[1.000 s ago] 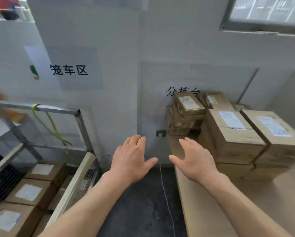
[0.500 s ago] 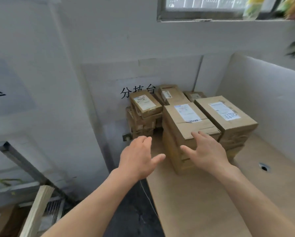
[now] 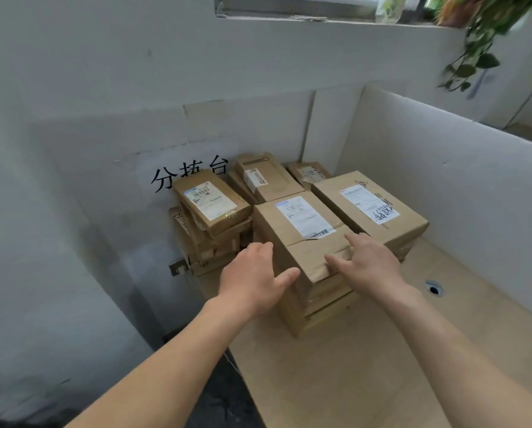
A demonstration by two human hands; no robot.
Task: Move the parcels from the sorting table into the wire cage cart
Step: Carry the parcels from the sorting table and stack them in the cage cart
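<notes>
Head view: both forearms reach over the sorting table point(image 3: 351, 381). The left hand point(image 3: 252, 282), fingers spread and holding nothing, is at the left face of the near parcel point(image 3: 301, 223). The right hand point(image 3: 369, 267), also open-fingered, lies over its top near edge. A labelled box point(image 3: 369, 208) sits just right, and a smaller stack point(image 3: 212, 205) far left against the wall.

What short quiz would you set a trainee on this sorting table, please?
1. True or false: the cart is in view.
2. Which parcel do the left hand and right hand reach for? A. the nearest parcel; B. the handwritten one; C. the small one at the left.
3. Fill in: the round hole in the table lies to the right hand's ____ side.
Key: 1 false; 2 A; 3 right.
</notes>
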